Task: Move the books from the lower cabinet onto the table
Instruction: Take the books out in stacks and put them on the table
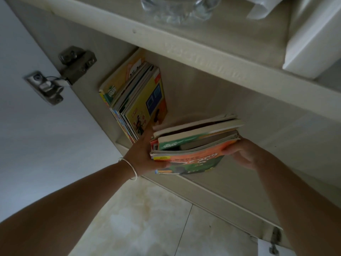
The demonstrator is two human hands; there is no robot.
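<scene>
Cream-coloured cabinet walls fill most of my view, with pale marbled floor tiles (147, 218) below and the open white cabinet door (27, 126) on the left, hung on a grey metal hinge (60, 74). I am looking into the lower cabinet compartment (212, 93), under a thick cream shelf board (184, 47).

Against the left wall of that compartment leans a row of thin, colourful picture books (136, 100), standing on edge; the nearest cover is yellow with a blue panel. To the right of them the compartment floor is bare back to the far wall.

I have a flat stack of paperback books (193, 145) held between both hands, at the front lip of the compartment; the bottom cover is orange and green, with white and green ones above it. My left hand (144, 154), with a thin silver bangle (129, 167) on the wrist, presses flat against the stack's left side, fingers reaching under it. My right hand (241, 154) grips the right edge, fingers curled beneath. The stack's near corner overhangs the cabinet's front edge, just beside the leaning row.

On the shelf above sit a clear glass vessel (177, 10) and a white rectangular box (311, 37) to the right.
</scene>
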